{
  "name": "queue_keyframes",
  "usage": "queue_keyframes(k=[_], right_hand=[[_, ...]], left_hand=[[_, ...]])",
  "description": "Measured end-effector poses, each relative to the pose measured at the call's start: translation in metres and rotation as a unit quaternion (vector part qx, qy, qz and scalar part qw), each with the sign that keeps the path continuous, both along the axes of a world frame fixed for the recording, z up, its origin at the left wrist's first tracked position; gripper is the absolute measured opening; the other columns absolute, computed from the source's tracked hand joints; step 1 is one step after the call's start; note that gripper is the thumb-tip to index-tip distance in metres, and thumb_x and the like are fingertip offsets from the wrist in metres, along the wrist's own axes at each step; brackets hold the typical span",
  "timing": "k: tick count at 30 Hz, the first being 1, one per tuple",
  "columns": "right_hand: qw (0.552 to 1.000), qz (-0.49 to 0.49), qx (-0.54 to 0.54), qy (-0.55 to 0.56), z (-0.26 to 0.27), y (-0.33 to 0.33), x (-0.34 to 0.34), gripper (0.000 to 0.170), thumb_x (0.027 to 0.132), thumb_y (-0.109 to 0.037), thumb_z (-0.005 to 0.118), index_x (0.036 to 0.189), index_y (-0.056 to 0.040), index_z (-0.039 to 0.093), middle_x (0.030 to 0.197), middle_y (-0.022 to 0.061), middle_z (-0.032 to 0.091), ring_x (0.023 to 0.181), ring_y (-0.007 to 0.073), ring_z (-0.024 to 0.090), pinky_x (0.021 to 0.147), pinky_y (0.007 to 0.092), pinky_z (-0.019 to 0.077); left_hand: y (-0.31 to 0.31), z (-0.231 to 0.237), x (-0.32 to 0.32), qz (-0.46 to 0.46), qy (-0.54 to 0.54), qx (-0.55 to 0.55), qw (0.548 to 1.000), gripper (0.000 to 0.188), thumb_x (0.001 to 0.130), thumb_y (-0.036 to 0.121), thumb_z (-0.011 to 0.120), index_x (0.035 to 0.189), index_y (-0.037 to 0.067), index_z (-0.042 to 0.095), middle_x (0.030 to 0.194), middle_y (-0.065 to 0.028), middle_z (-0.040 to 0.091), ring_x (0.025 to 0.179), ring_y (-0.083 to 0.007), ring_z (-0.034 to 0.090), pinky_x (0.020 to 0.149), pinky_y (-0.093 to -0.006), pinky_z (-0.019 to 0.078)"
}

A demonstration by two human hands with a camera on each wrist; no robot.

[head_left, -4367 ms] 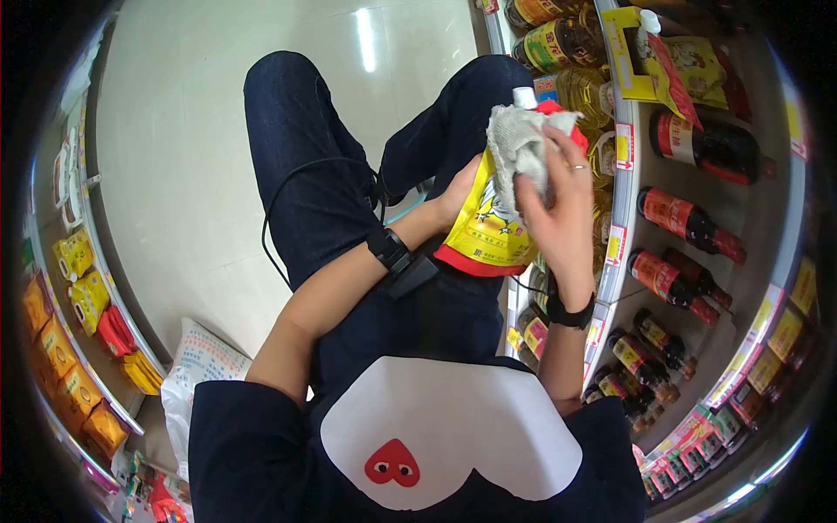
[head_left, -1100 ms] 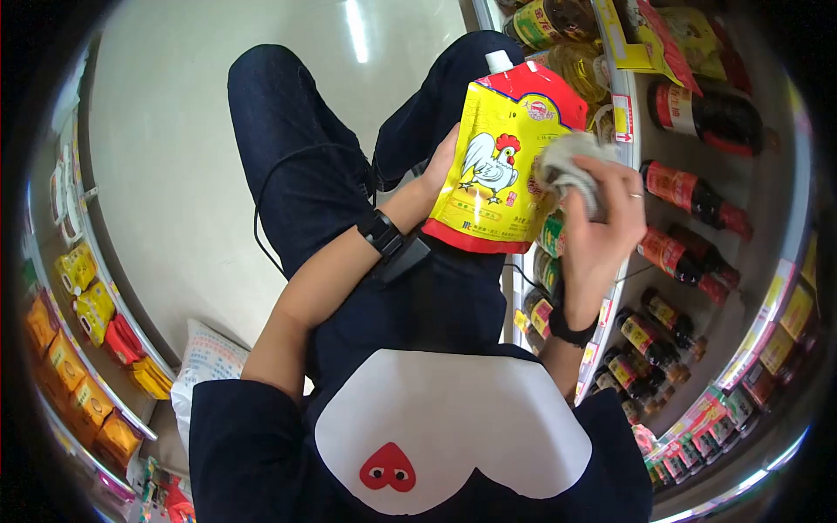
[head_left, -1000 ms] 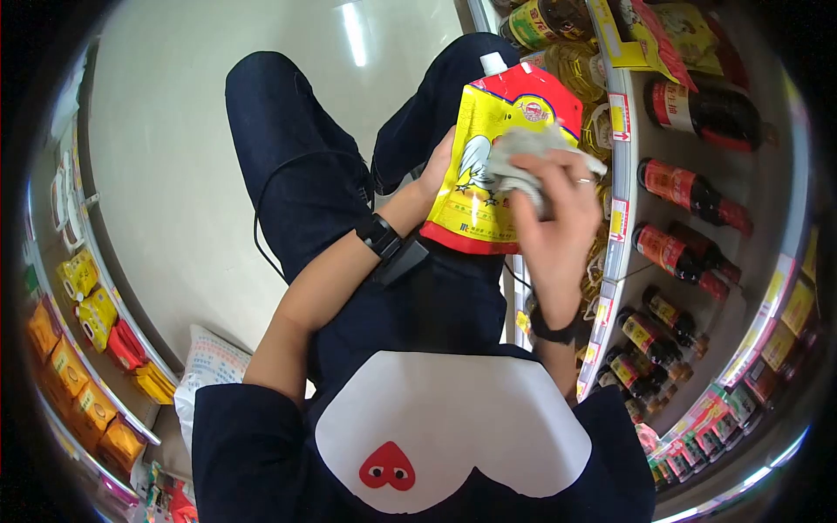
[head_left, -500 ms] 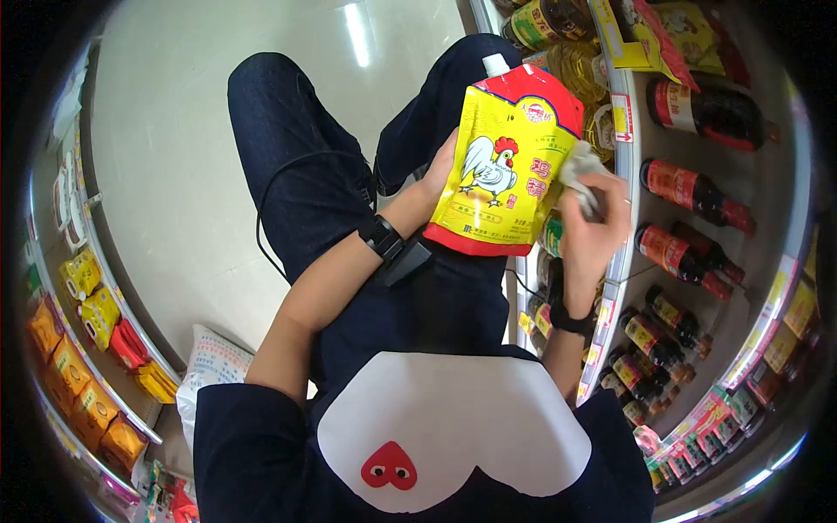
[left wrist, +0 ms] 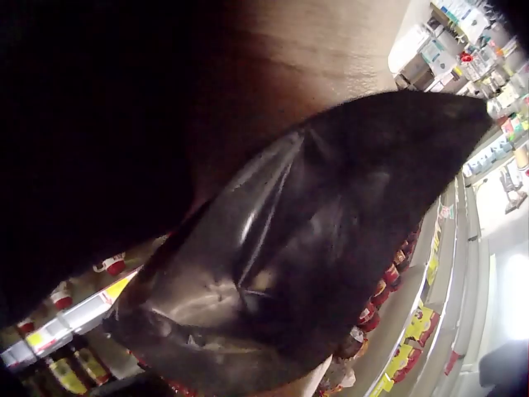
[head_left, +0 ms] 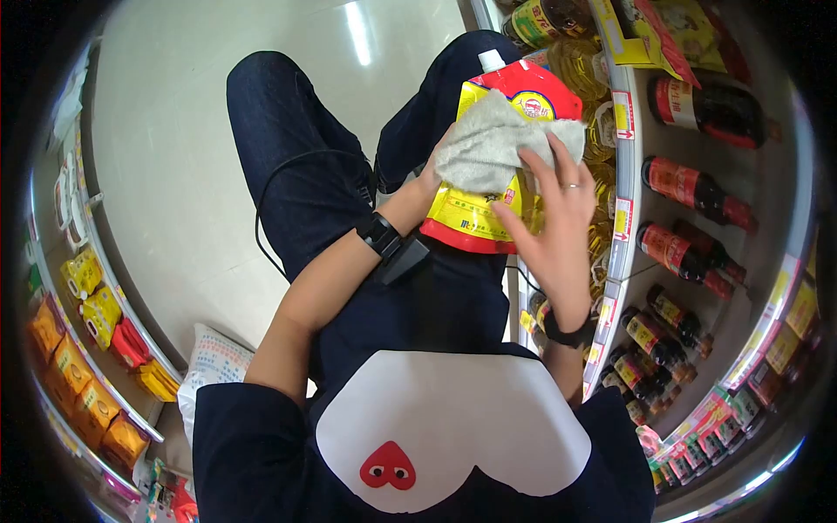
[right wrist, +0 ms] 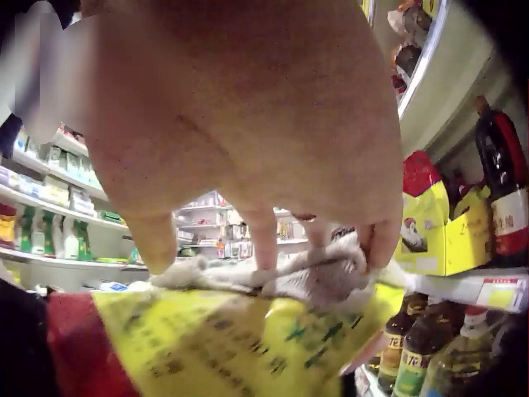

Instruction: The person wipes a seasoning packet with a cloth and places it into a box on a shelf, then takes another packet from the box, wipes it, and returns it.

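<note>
In the head view, a yellow and red spouted pouch with a white cap is held above the lap. My left hand grips its left side from behind, the fingers hidden. A light grey cloth lies spread across the front, covering most of the printed rooster. My right hand presses the cloth with spread fingers, the thumb apart below it. From the right wrist, fingers reach straight down onto the bunched cloth along the pouch's edge. A dark, shiny, creased surface fills most of the left wrist view.
Shelves with dark sauce bottles and oil bottles stand close on the right. A yellow display box holds more pouches. Packets line the left shelf, and a white sack sits on the floor.
The right hand has wiped back and forth over the pouch's front and right edge. Since half a second ago, the cloth has moved left from the edge and spread over the front. The left hand stays put.
</note>
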State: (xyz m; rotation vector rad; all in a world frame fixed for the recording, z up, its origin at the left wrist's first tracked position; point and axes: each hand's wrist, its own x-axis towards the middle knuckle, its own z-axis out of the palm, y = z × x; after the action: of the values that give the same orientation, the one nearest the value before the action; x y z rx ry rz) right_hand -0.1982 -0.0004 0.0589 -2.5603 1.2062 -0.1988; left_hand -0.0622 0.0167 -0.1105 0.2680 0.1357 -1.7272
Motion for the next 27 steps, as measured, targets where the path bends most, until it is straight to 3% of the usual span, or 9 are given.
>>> queue_keyframes(k=[1,4,5,9,12,16,22,23,27], right_hand=[[1.0,0.004,0.002,0.011,-0.008,0.002,0.001,0.068,0.077,-0.032,0.077,0.136,-0.0118,0.049,0.15,0.0172,0.031,0.126,0.0487,0.034,0.107,0.0556,0.0268],[0.999,-0.007,0.005,-0.032,-0.011,0.009,0.012,0.072,0.077,-0.034,0.077,0.139,-0.0113,0.047,0.15,0.0198,0.03,0.126,0.0497,0.033,0.108,0.0568,0.0261],[0.998,-0.018,0.016,-0.062,-0.009,0.01,0.017,0.073,0.077,-0.034,0.076,0.142,-0.0164,0.046,0.149,0.0222,0.03,0.128,0.0502,0.032,0.108,0.0577,0.0253],[0.997,0.009,-0.026,-0.079,-0.008,0.006,0.037,0.066,0.079,-0.037,0.074,0.14,-0.0278,0.051,0.145,0.0216,0.036,0.121,0.0513,0.038,0.107,0.0587,0.0279],[0.998,0.004,-0.068,-0.009,-0.019,0.006,0.047,0.062,0.079,-0.039,0.072,0.136,-0.0267,0.054,0.144,0.0196,0.038,0.118,0.0498,0.041,0.106,0.0583,0.0298],[0.997,-0.019,-0.068,-0.03,-0.023,0.006,0.047,0.037,0.079,-0.032,0.073,0.114,-0.0213,0.066,0.135,0.0132,0.048,0.116,0.0439,0.044,0.103,0.0545,0.0342],[0.994,-0.055,-0.018,-0.094,-0.022,0.004,0.023,0.019,0.075,-0.019,0.072,0.09,-0.0111,0.064,0.121,0.0065,0.059,0.111,0.0382,0.049,0.096,0.0487,0.0404],[0.994,-0.041,-0.053,-0.09,-0.022,0.003,0.017,0.018,0.074,-0.017,0.07,0.087,-0.0089,0.062,0.117,0.0074,0.061,0.108,0.0374,0.051,0.091,0.047,0.0433],[0.993,-0.068,-0.08,-0.057,-0.022,0.0,-0.005,0.017,0.075,-0.012,0.069,0.089,-0.0071,0.061,0.113,0.0104,0.061,0.102,0.0361,0.054,0.084,0.0444,0.0471]], left_hand=[[0.001,0.0,0.0,0.001,0.006,-0.008,1.0,0.054,0.105,0.043,0.03,0.139,0.004,0.045,0.13,-0.0148,0.059,0.114,-0.0279,0.061,0.101,-0.042,0.0487],[0.003,-0.003,0.0,0.003,0.026,-0.031,0.999,0.054,0.105,0.043,0.03,0.139,0.004,0.045,0.13,-0.0146,0.059,0.114,-0.0278,0.061,0.101,-0.0419,0.0484],[0.005,-0.003,0.0,0.003,0.033,-0.039,0.999,0.054,0.105,0.043,0.03,0.139,0.004,0.045,0.129,-0.0146,0.059,0.114,-0.0277,0.061,0.101,-0.0419,0.0484],[0.002,-0.005,-0.003,-0.001,0.061,-0.076,0.995,0.054,0.105,0.043,0.03,0.139,0.004,0.045,0.129,-0.0144,0.059,0.115,-0.0275,0.061,0.101,-0.0417,0.048],[0.002,-0.006,-0.002,-0.003,0.08,-0.103,0.991,0.054,0.105,0.043,0.03,0.139,0.004,0.045,0.129,-0.0143,0.059,0.115,-0.0274,0.061,0.102,-0.0416,0.0478],[0.003,-0.007,0.0,-0.001,0.106,-0.138,0.985,0.054,0.105,0.043,0.03,0.139,0.004,0.045,0.129,-0.0141,0.059,0.115,-0.0272,0.06,0.102,-0.0414,0.0474],[0.003,-0.009,-0.004,0.003,0.151,-0.19,0.97,0.054,0.105,0.043,0.03,0.139,0.004,0.045,0.129,-0.0138,0.06,0.115,-0.0269,0.06,0.103,-0.0412,0.0469],[0.004,0.034,-0.001,-0.001,-0.151,0.042,0.988,0.054,0.104,0.044,0.031,0.137,0.005,0.047,0.126,-0.0126,0.061,0.113,-0.0255,0.062,0.1,-0.0405,0.0493],[0.002,0.033,0.0,-0.044,-0.159,0.086,0.983,0.052,0.104,0.045,0.032,0.133,0.005,0.051,0.124,-0.0126,0.063,0.104,-0.0242,0.066,0.092,-0.0387,0.0541]])
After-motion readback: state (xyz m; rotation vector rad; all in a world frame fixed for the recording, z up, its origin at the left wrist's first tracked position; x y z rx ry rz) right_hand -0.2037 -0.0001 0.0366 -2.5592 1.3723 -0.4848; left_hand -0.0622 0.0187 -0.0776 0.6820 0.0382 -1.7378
